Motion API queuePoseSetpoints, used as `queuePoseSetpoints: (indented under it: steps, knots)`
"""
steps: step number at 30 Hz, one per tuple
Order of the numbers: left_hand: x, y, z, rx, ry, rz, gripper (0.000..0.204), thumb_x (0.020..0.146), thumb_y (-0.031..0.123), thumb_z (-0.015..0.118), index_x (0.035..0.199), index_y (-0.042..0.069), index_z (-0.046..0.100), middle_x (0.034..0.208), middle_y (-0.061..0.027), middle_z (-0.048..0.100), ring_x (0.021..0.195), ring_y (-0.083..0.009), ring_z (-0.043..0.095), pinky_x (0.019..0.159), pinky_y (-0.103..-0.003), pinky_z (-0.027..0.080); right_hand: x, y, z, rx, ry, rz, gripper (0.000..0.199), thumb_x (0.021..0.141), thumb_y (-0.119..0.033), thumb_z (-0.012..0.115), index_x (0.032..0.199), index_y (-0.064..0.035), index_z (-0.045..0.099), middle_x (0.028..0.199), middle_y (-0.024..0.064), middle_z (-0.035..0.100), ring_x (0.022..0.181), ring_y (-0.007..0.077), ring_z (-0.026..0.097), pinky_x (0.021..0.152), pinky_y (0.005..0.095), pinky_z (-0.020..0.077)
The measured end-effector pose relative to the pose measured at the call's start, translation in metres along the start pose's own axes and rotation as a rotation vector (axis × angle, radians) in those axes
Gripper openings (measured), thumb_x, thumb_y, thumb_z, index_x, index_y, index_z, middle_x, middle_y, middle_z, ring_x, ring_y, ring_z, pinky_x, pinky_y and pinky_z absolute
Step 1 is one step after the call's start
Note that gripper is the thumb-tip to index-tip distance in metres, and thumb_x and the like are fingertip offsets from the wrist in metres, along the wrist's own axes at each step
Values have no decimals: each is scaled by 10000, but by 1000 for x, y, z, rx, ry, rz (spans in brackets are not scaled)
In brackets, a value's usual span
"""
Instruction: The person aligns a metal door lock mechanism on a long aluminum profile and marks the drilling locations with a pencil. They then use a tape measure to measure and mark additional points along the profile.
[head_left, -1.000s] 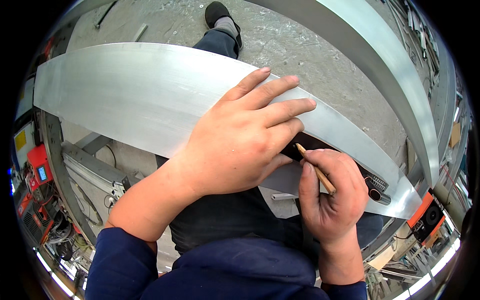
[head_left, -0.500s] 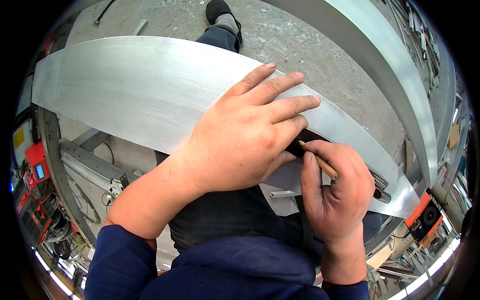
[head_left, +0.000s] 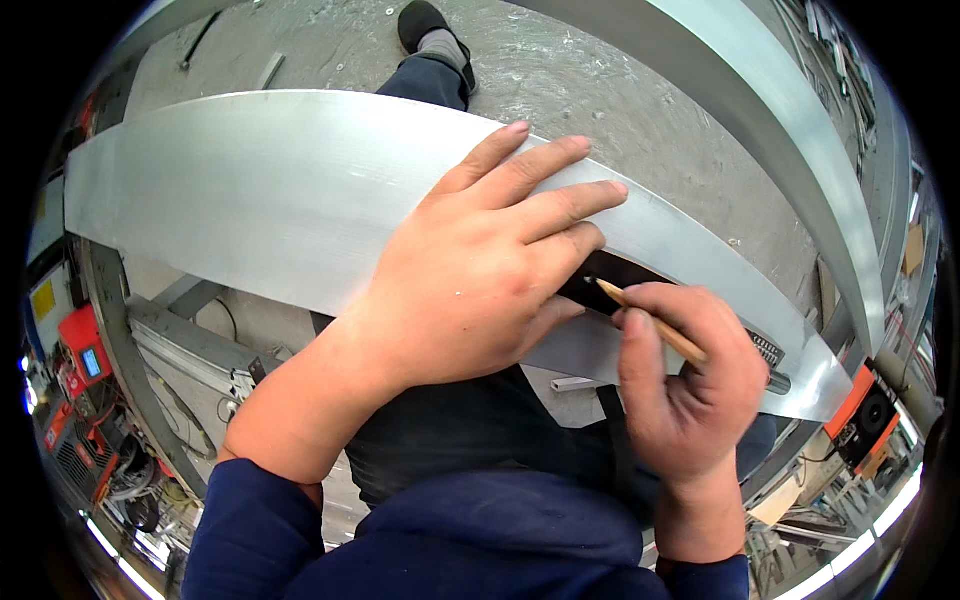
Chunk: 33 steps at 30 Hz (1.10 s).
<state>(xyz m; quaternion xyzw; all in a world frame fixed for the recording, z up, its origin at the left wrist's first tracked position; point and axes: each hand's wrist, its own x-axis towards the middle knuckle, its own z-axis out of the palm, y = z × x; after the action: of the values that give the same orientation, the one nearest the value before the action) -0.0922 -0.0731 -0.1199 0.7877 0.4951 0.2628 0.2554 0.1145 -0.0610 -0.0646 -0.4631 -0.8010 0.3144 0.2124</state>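
Note:
A long silvery metal panel (head_left: 230,190) with curved edges lies across in front of me. My left hand (head_left: 490,260) rests on it with fingers spread, its thumb and index finger beside a flat black piece (head_left: 625,272) lying on the panel. In my right hand (head_left: 700,375) a wooden pencil (head_left: 672,335) is pinched between thumb and fingers. Its sharpened tip is over the black piece, close to a small light spot there. The right hand hides much of the piece; past it, near the panel's right end, a short metal cylinder (head_left: 779,382) shows.
Another curved metal strip (head_left: 790,150) arches over the far right. Metal frame bars (head_left: 190,330) support the area at left, near a red device (head_left: 82,345) with a small screen. An orange and black machine (head_left: 865,415) stands at right. My shoe (head_left: 422,25) is on the concrete floor.
My right hand and the pencil have shifted slightly right, and the pencil tip has drawn back from the small spot on the black piece. The left hand stays spread on the panel.

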Motion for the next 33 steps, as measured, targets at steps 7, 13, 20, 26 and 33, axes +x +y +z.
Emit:
queuePoseSetpoints:
  steps: [7, 13, 20, 26, 33]
  knots:
    - [3, 2, -3, 38, -40, 0, 508, 621, 207, 923, 1071, 86, 720, 1459, -57, 661, 1472, -355, 505, 1225, -576, 360, -19, 4, -18, 233, 151, 191, 153, 829, 51, 757, 975, 12, 738, 873, 149, 750, 741, 284, 722, 710, 338, 570]
    - [4, 1, -1, 51, -36, 9, 504, 621, 203, 917, 1072, 88, 725, 1449, -71, 672, 1465, -367, 514, 1224, -579, 352, -14, 11, -11, 226, 70, 78, 186, 845, 14, 779, 1027, 1, 744, 887, 154, 748, 771, 302, 736, 722, 360, 585]
    - [4, 1, -1, 43, -16, 12, 487, 635, 219, 906, 1071, 87, 730, 1445, -69, 674, 1465, -361, 516, 1226, -565, 358, -6, 16, 3, 123, 10, -55, 181, 891, 43, 751, 1069, 16, 732, 913, 140, 757, 792, 264, 727, 747, 344, 563]
    - [2, 2, -2, 35, -21, 1, 500, 616, 209, 896, 1071, 84, 733, 1450, -61, 668, 1472, -353, 506, 1230, -566, 359, -4, 13, 8, -16, -13, -102, 271, 805, -3, 813, 1056, -28, 716, 887, 121, 726, 779, 301, 713, 723, 395, 580]
    - [2, 1, -1, 34, -16, 0, 490, 615, 206, 887, 1065, 84, 737, 1457, -55, 665, 1476, -346, 503, 1240, -568, 352, 0, 12, 9, -36, -6, -133, 245, 805, -15, 808, 1027, -33, 706, 870, 110, 707, 762, 303, 691, 701, 399, 557]
